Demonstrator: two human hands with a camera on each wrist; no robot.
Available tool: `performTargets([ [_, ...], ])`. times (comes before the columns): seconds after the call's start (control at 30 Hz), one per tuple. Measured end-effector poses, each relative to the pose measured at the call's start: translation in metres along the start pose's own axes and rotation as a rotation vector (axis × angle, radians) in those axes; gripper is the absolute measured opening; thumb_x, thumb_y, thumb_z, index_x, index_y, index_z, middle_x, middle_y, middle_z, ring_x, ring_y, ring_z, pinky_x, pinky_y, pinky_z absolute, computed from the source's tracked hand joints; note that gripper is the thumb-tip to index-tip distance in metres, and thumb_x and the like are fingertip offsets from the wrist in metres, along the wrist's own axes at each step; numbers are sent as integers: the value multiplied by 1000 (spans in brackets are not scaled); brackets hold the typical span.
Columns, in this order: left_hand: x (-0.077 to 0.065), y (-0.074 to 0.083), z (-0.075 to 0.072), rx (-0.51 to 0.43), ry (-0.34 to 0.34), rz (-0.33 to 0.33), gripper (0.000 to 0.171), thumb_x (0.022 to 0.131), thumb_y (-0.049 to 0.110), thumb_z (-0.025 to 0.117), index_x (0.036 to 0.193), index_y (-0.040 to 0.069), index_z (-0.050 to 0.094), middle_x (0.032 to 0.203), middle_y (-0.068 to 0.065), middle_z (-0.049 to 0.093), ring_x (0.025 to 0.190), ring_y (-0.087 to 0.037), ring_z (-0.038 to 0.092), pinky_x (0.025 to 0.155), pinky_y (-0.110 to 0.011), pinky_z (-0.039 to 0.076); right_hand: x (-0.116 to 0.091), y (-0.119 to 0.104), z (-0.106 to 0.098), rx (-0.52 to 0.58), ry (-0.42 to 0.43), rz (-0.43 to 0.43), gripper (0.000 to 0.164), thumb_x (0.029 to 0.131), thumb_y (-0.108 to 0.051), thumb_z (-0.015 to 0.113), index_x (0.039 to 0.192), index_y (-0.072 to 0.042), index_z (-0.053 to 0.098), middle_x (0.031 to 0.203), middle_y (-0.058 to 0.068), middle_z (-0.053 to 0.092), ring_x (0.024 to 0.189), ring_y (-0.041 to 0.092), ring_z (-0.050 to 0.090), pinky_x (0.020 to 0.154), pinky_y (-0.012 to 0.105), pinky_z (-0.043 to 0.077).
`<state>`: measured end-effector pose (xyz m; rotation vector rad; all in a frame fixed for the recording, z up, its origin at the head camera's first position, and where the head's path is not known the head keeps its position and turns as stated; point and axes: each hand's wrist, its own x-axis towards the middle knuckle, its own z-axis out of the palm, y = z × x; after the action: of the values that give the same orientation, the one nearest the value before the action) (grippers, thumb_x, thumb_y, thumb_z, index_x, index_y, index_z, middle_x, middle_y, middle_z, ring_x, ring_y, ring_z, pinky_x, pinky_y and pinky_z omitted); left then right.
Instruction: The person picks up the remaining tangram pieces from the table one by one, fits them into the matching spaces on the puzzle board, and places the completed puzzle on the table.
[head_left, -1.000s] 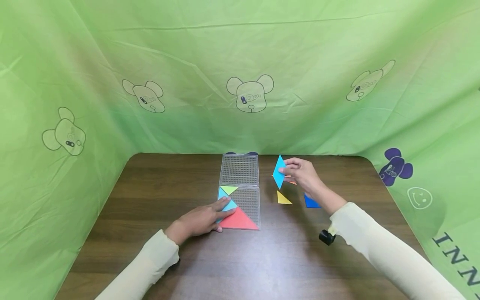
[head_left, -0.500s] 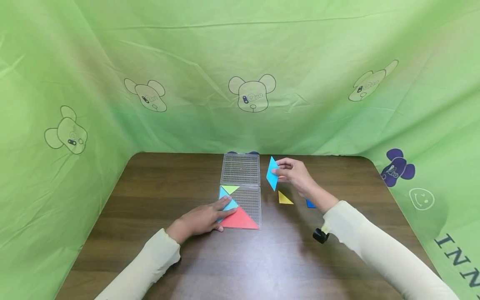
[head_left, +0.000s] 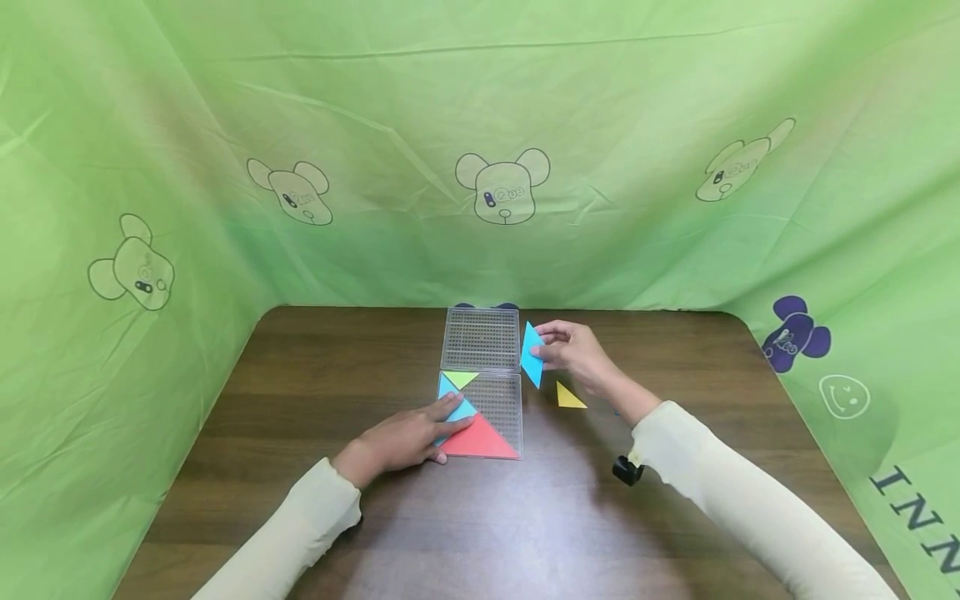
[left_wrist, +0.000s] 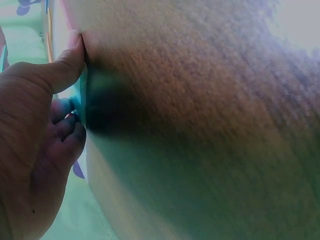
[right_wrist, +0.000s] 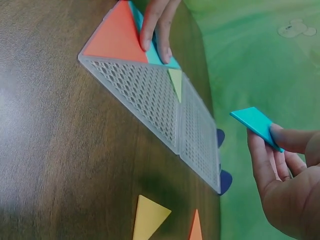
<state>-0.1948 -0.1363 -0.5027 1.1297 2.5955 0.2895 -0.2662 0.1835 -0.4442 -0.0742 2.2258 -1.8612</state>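
Note:
My right hand (head_left: 576,354) pinches a light-blue parallelogram tangram piece (head_left: 532,356) between thumb and fingers. The piece is tilted up in the air, close to the right edge of the clear hinged case's far half (head_left: 480,337). My left hand (head_left: 408,437) rests on a light-blue tangram piece (head_left: 462,408) in the near half (head_left: 498,400), its fingers spread over it. In the left wrist view the thumb (left_wrist: 70,60) touches the case's edge. A red triangle (head_left: 480,439) and a small light-green triangle (head_left: 461,379) also lie in the near half.
A yellow triangle (head_left: 569,397) lies on the wooden table right of the case. In the right wrist view an orange piece (right_wrist: 196,227) lies near it. A sliver of blue shows beside the right forearm. Green printed cloth (head_left: 360,242) stands behind the table.
My right hand has moved left and slightly nearer with the light-blue parallelogram, from above the loose pieces to the case's side. The left hand stays in place.

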Motion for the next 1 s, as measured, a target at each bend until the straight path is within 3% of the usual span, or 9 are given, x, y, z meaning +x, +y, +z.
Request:
performTargets([
  [0.2,1,0,0,7,1,11,70,98,39,67,160,28,36,173,-7,19,160,-25,20,111,-42,49,2,3,10,11,-29,11,46,88,10,70,132,10,58,99,8,62,79,9,66,73,29,62],
  [0.5,2,0,-1,0,-13,14,70,98,40,66,160,28,36,173,-7,19,159,-26,21,110,-41,50,2,8,17,-132,-129,-6,49,91,8,69,138,2,56,112,16,58,83,14,63,77,37,63],
  [0.67,2,-1,-1,8,-9,20,69,99,40,66,160,28,36,173,-8,19,159,-26,21,110,-41,50,3,14,20,-149,-178,-30,55,90,13,67,142,6,51,108,14,53,79,13,59,76,44,63],
  [1.0,3,-3,0,9,-5,26,69,99,40,66,160,27,36,173,-9,18,159,-27,22,109,-42,50,3,26,30,-189,-239,-24,57,91,14,66,144,1,49,105,15,50,78,16,59,75,44,63],
])
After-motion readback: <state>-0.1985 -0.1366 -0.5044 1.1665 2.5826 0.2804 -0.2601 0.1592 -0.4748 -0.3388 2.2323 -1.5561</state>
